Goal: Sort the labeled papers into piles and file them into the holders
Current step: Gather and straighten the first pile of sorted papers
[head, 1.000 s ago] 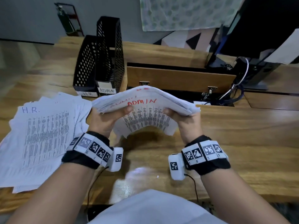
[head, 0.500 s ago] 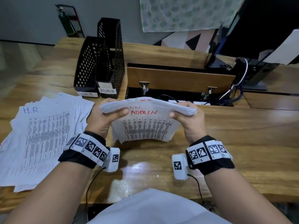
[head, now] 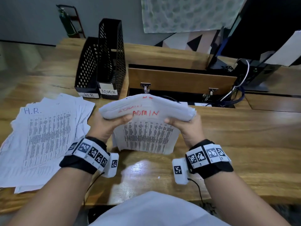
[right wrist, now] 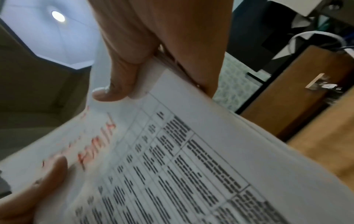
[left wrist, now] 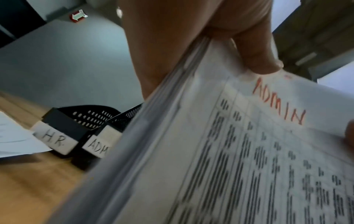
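A thick stack of printed sheets marked ADMIN in red (head: 146, 126) (left wrist: 239, 151) (right wrist: 182, 159) stands on its lower edge on the wooden desk (head: 236, 144), bowed over at the top. My left hand (head: 112, 123) grips its left side, thumb (left wrist: 256, 57) on the front sheet. My right hand (head: 180, 124) grips the right side, thumb (right wrist: 116, 81) in front. A fanned pile marked H.R. (head: 42, 137) lies flat at the left. Two black mesh holders stand behind: the one labelled H.R. (head: 88, 69) (left wrist: 57, 134) and the one labelled ADMIN (head: 112, 62) (left wrist: 99, 144).
A raised wooden flap with two metal hinges (head: 180, 82) stands over a cable slot just behind the stack. Cables (head: 236, 93) and a monitor stand (head: 254, 74) sit at the back right. The desk's front edge runs close to my body.
The ADMIN stack dropped to the desk half a second ago and has now risen slightly, its top bowing higher; both hands keep their grip on its sides.
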